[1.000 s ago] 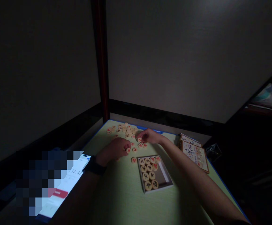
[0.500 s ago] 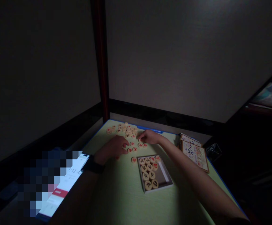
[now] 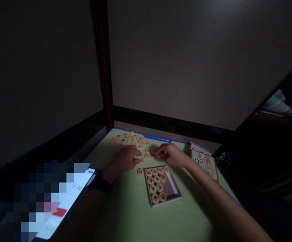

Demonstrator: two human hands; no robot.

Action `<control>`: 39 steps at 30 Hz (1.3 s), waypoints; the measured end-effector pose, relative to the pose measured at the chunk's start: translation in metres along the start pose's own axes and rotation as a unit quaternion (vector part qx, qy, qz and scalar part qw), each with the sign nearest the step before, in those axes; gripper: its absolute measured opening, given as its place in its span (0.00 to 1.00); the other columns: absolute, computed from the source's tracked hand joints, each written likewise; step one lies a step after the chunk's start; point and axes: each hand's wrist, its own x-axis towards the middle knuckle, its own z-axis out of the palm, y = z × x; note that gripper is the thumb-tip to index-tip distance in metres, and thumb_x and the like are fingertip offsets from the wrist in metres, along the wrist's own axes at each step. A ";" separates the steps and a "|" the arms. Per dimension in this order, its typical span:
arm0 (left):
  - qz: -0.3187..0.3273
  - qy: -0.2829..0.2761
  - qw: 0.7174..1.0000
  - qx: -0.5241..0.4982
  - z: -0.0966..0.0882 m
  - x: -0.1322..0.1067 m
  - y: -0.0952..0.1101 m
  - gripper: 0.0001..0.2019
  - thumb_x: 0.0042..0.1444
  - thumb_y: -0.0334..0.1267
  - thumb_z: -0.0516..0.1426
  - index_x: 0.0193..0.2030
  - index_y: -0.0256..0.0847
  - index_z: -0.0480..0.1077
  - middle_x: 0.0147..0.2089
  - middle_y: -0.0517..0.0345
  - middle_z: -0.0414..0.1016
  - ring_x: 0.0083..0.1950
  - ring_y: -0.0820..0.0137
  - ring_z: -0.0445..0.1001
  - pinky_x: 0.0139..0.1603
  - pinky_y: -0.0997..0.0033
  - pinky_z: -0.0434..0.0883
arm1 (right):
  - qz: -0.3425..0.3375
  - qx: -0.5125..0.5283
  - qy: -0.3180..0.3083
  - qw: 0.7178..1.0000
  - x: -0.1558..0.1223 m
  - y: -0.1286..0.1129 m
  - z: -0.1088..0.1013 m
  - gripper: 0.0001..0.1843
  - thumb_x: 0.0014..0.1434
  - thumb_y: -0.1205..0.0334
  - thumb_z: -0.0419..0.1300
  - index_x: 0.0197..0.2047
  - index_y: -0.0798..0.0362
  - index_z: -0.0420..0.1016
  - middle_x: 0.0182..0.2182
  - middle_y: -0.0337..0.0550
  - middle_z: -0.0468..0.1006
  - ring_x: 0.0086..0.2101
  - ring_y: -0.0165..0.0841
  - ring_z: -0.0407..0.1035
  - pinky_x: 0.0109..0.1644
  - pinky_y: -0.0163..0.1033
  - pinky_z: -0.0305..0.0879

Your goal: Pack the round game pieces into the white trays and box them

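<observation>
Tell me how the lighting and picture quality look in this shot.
Head view: dim overall, with dark grey walls; the green mat is the lit patch; the phone screen glows bright, its left part pixelated; marks on the round pieces are too small to read.

A shallow box [image 3: 173, 194] sits on the table [image 3: 126, 215] near its middle, with round game pieces [image 3: 156, 185] packed in rows against its left wall. One lone piece [image 3: 140, 171] lies just outside the box's far left corner. Behind the box, a loose scatter of pieces [image 3: 131, 137] runs toward the table's far left corner. The left hand [image 3: 126, 159] rests at the near edge of that scatter, and the right hand [image 3: 171, 155] is to its right, just behind the box. Right of the box, at the table's edge, lie two flat boards [image 3: 203, 160] — one partly behind the other. A phone [image 3: 67, 198] lies off to the left, nearer the person — and a post [image 3: 102, 67] stands behind the far left corner.
</observation>
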 end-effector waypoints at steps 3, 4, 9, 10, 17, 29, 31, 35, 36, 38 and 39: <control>0.000 0.000 1.000 0.002 0.004 -0.001 0.003 0.11 0.56 0.36 0.59 0.45 0.39 0.78 0.47 0.50 0.76 0.49 0.62 0.73 0.53 0.64 0.68 | 0.000 0.023 0.002 1.000 -0.037 -0.013 -0.002 0.08 0.54 0.74 0.61 0.33 0.55 0.81 0.30 0.41 0.81 0.31 0.30 0.72 0.35 0.32 0.63; -0.001 0.000 1.000 0.003 0.005 -0.001 0.004 0.12 0.56 0.36 0.59 0.46 0.38 0.78 0.47 0.50 0.76 0.50 0.62 0.73 0.53 0.64 0.68 | 0.004 0.030 -0.011 0.999 -0.046 -0.017 -0.002 0.08 0.54 0.73 0.62 0.34 0.54 0.81 0.30 0.41 0.81 0.31 0.30 0.72 0.35 0.32 0.63; -0.018 -0.020 1.000 0.015 0.005 -0.002 0.007 0.14 0.54 0.34 0.60 0.48 0.38 0.77 0.47 0.50 0.75 0.51 0.62 0.73 0.55 0.63 0.68 | 0.038 0.000 -0.048 0.998 -0.063 -0.029 0.008 0.10 0.50 0.73 0.65 0.36 0.52 0.79 0.32 0.40 0.81 0.31 0.31 0.73 0.33 0.32 0.60; -0.021 -0.026 0.999 0.017 0.005 -0.002 0.008 0.14 0.54 0.34 0.60 0.48 0.38 0.77 0.48 0.50 0.75 0.51 0.61 0.73 0.56 0.63 0.68 | 0.045 -0.010 -0.053 0.998 -0.062 -0.029 0.010 0.10 0.50 0.73 0.65 0.36 0.52 0.79 0.31 0.40 0.81 0.31 0.31 0.73 0.32 0.32 0.59; -0.032 -0.009 0.999 0.029 0.008 -0.003 -0.003 0.15 0.53 0.39 0.62 0.48 0.40 0.77 0.53 0.48 0.75 0.56 0.58 0.71 0.60 0.58 0.66 | 0.039 -0.026 -0.043 0.998 -0.060 -0.029 0.009 0.10 0.49 0.71 0.66 0.36 0.53 0.77 0.30 0.39 0.78 0.30 0.31 0.70 0.31 0.32 0.55; -0.032 0.006 0.999 0.020 -0.012 -0.003 -0.001 0.13 0.50 0.28 0.57 0.41 0.39 0.78 0.45 0.52 0.78 0.49 0.62 0.74 0.56 0.63 0.69 | -0.015 -0.015 0.045 0.999 0.008 -0.002 0.014 0.14 0.56 0.77 0.56 0.40 0.56 0.79 0.36 0.46 0.81 0.36 0.33 0.73 0.42 0.34 0.63; -0.024 0.017 0.999 0.026 -0.005 -0.002 0.000 0.12 0.52 0.32 0.58 0.43 0.40 0.78 0.46 0.51 0.78 0.50 0.61 0.73 0.55 0.61 0.68 | -0.037 -0.076 0.015 0.996 0.031 0.002 0.021 0.17 0.55 0.78 0.57 0.44 0.55 0.79 0.42 0.49 0.81 0.41 0.35 0.73 0.46 0.35 0.63; 0.005 0.014 1.000 0.021 0.007 -0.002 0.001 0.10 0.56 0.36 0.58 0.43 0.41 0.78 0.44 0.50 0.76 0.47 0.63 0.73 0.50 0.64 0.69 | -0.051 -0.141 -0.042 0.988 0.057 0.006 0.033 0.12 0.55 0.77 0.57 0.38 0.57 0.80 0.38 0.49 0.81 0.41 0.36 0.73 0.43 0.35 0.62; 0.008 0.008 1.000 0.016 0.009 -0.002 0.002 0.10 0.57 0.37 0.57 0.42 0.41 0.78 0.43 0.51 0.76 0.46 0.63 0.73 0.50 0.65 0.69 | -0.046 -0.146 -0.044 0.987 0.060 0.007 0.036 0.10 0.56 0.76 0.57 0.36 0.57 0.79 0.37 0.50 0.81 0.40 0.37 0.73 0.43 0.35 0.62; 0.008 0.001 1.000 0.010 0.011 -0.002 0.002 0.09 0.58 0.37 0.56 0.40 0.40 0.78 0.42 0.51 0.75 0.46 0.64 0.72 0.49 0.65 0.69 | -0.035 -0.158 -0.046 0.986 0.063 0.006 0.039 0.09 0.57 0.76 0.57 0.36 0.59 0.78 0.37 0.53 0.80 0.40 0.38 0.73 0.42 0.36 0.62; 0.007 -0.003 1.000 0.010 0.011 -0.002 0.002 0.09 0.58 0.37 0.56 0.39 0.40 0.78 0.42 0.52 0.74 0.46 0.64 0.72 0.50 0.65 0.69 | -0.031 -0.162 -0.046 0.985 0.063 0.005 0.040 0.09 0.57 0.75 0.57 0.36 0.59 0.78 0.38 0.54 0.80 0.40 0.38 0.73 0.43 0.36 0.62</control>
